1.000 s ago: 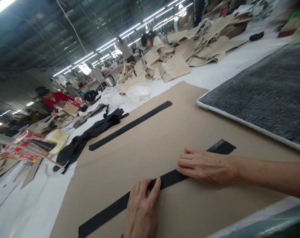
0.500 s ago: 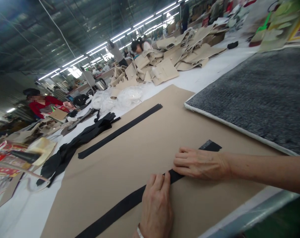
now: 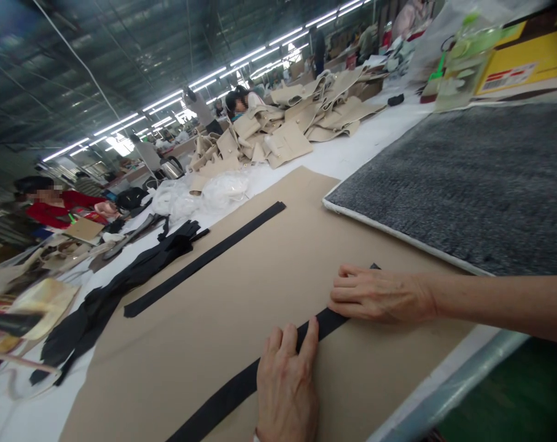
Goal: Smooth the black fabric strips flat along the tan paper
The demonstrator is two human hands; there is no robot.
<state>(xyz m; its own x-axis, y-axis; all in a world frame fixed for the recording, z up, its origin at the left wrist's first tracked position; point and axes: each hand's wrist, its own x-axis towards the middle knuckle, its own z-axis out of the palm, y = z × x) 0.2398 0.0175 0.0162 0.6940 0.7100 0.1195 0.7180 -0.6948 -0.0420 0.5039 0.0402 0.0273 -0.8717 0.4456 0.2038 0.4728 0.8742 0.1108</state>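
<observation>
I am watching the near black fabric strip (image 3: 232, 393) lying flat on the tan paper sheet (image 3: 260, 276), its long axis running from lower left up to the right. My right hand (image 3: 382, 294) and left hand (image 3: 287, 387) are pressing it, palms flat, clasping nothing.

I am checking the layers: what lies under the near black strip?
The strip lies on brown paper. The left hand and right hand press on it, covering parts. Below the paper nothing can be seen.
</observation>
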